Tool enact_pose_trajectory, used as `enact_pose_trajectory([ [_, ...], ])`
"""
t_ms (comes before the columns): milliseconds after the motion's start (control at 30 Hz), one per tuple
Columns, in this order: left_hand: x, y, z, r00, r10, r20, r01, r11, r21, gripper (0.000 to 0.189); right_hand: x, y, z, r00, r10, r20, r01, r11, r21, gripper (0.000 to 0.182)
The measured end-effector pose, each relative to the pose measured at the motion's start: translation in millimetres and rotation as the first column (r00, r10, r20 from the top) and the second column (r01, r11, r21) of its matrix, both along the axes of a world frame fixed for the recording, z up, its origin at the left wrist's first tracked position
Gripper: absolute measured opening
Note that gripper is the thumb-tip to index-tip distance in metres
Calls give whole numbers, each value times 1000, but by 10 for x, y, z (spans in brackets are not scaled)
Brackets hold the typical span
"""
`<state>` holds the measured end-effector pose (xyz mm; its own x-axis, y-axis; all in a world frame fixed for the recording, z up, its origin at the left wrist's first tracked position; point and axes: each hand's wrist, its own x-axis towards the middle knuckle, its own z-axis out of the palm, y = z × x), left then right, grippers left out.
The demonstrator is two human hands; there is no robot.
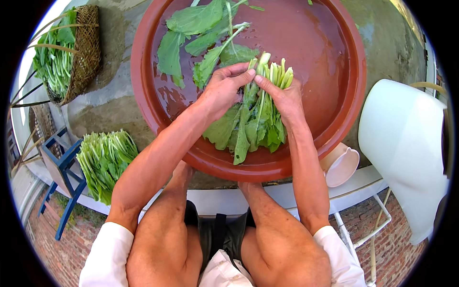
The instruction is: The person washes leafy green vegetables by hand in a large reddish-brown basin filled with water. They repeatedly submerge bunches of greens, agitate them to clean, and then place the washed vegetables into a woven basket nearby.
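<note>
A large red-brown basin (247, 174) with water in it stands before me. Over its near part, my right hand (287, 97) is closed around a bunch of leafy greens (258, 125), cut stems up and leaves hanging down. My left hand (229, 84) pinches a stem at the bunch's left side, its thumb close to the right thumb. Loose leafy greens (197, 21) lie in the basin's far left part. The fingers behind the stems are partly hidden.
Left of the basin, a stack of greens (107, 158) lies beside a blue-framed stool (68, 161). A woven basket (86, 53) at the upper left holds more greens. On the right are a pink plastic scoop (342, 166), a large pale container (401, 132) and white pipes (373, 233).
</note>
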<state>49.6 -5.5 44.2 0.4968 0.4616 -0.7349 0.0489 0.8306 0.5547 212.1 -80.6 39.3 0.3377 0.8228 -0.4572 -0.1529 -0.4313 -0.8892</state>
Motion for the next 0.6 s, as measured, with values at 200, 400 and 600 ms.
enact_pose_trajectory([
  [200, 18, -10, -15, 998, 47, 41, -46, 999, -24, 37, 10, -18, 75, 997, 58, -55, -63, 993, -100, 23],
  [400, 98, 81, -46, 1000, 18, 18, -17, 1000, -24, 28, 17, -56, -10, 992, -80, -99, 79, 997, -15, 22],
  [600, 114, -37, -176, 980, 142, 136, -131, 987, -89, 26, 15, -30, 18, 999, -9, -32, 9, 1000, -4, 27],
])
